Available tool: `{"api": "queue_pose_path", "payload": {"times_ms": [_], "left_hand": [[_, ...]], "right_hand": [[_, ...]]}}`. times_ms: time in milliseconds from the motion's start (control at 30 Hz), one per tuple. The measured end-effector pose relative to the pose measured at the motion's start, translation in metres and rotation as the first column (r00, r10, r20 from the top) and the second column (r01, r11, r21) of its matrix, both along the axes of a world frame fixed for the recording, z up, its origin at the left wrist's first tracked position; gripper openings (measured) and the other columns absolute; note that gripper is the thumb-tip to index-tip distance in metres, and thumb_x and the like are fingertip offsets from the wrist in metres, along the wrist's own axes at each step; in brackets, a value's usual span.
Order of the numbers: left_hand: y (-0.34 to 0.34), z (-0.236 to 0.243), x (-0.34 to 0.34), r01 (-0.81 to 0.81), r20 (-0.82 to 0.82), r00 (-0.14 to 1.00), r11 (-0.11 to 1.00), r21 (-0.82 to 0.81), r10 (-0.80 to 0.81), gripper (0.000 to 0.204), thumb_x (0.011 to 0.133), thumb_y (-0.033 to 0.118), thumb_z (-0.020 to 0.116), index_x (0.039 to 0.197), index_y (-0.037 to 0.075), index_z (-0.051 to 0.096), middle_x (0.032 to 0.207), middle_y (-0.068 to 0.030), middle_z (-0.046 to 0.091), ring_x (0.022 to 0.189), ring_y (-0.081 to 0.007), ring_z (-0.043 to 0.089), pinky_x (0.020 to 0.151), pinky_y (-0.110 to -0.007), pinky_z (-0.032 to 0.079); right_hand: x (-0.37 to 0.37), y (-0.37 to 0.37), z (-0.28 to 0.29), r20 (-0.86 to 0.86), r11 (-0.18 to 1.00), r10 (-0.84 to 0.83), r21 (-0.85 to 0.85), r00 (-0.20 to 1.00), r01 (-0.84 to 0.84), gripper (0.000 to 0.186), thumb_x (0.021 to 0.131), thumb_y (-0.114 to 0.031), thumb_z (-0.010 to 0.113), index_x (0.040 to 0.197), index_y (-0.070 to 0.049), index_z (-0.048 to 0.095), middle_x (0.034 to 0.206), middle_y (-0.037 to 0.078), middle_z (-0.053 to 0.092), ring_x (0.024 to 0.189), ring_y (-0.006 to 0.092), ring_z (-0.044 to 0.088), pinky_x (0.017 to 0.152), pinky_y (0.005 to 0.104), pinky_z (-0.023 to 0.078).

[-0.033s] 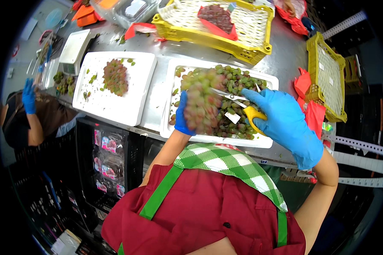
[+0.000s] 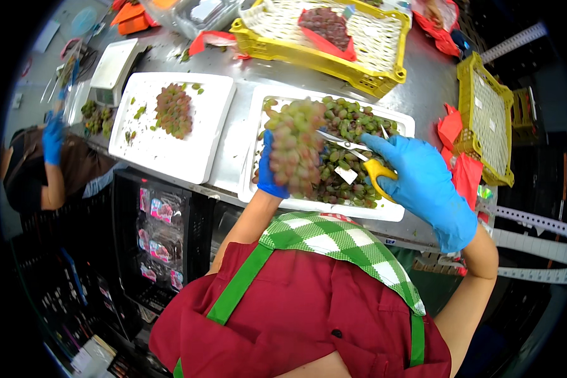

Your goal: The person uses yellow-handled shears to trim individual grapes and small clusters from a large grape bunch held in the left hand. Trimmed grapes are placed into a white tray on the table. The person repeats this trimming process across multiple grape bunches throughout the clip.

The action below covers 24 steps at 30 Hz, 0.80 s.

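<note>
White trays (image 2: 201, 165) two; left hand (image 2: 269, 176) one grape bunch (image 2: 294, 148); right hand (image 2: 422, 179) one scissors (image 2: 359, 157)

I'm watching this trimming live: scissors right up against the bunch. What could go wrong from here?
1. The scissors point toward the left hand behind the grape bunch; a slip might nick its glove.
2. Cut grapes may miss the white tray and roll off the table edge.
</note>
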State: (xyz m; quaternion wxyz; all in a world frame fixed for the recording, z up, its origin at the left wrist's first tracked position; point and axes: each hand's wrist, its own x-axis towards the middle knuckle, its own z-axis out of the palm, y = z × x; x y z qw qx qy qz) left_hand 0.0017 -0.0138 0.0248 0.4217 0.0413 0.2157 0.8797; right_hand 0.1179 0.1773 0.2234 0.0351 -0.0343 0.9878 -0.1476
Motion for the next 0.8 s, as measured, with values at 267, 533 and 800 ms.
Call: {"api": "queue_pose_path", "payload": {"times_ms": [267, 533, 800], "left_hand": [[-0.072, 0.028, -0.048, -0.384, 0.257, 0.894, 0.923, 0.02, 0.366, 0.054, 0.09, 0.039, 0.044, 0.133, 0.011, 0.03, 0.117, -0.0069, 0.049, 0.08, -0.0136, 0.053, 0.068, -0.028, 0.049], [-0.211, -0.013, -0.078, -0.592, -0.054, 0.799, 0.8, 0.102, 0.599, 0.056, 0.088, 0.046, 0.042, 0.127, 0.006, 0.035, 0.122, -0.016, 0.045, 0.106, -0.0291, 0.05, 0.087, -0.044, 0.045], [-0.23, -0.02, -0.097, -0.79, -0.055, 0.605, 0.59, -0.167, 0.794, 0.043, 0.087, 0.036, 0.051, 0.118, 0.008, 0.043, 0.096, -0.0087, 0.057, 0.079, -0.0172, 0.06, 0.063, -0.029, 0.054]], "right_hand": [[0.0, -0.009, -0.024, 0.173, 0.992, -0.056, -0.102, 0.983, 0.074, 0.042, 0.074, -0.017, 0.062, 0.115, -0.014, 0.054, 0.08, 0.013, 0.059, 0.067, 0.0278, 0.058, 0.059, 0.0365, 0.045], [0.003, -0.018, -0.06, 0.349, 0.951, -0.109, -0.237, 0.931, 0.2, 0.046, 0.07, -0.015, 0.058, 0.116, -0.011, 0.052, 0.089, 0.018, 0.059, 0.085, 0.0332, 0.057, 0.071, 0.0395, 0.045], [-0.003, -0.028, -0.07, 0.353, 0.951, -0.086, -0.249, 0.932, 0.182, 0.047, 0.069, -0.012, 0.062, 0.115, -0.011, 0.054, 0.083, 0.017, 0.058, 0.075, 0.0325, 0.057, 0.065, 0.0379, 0.045]]}}
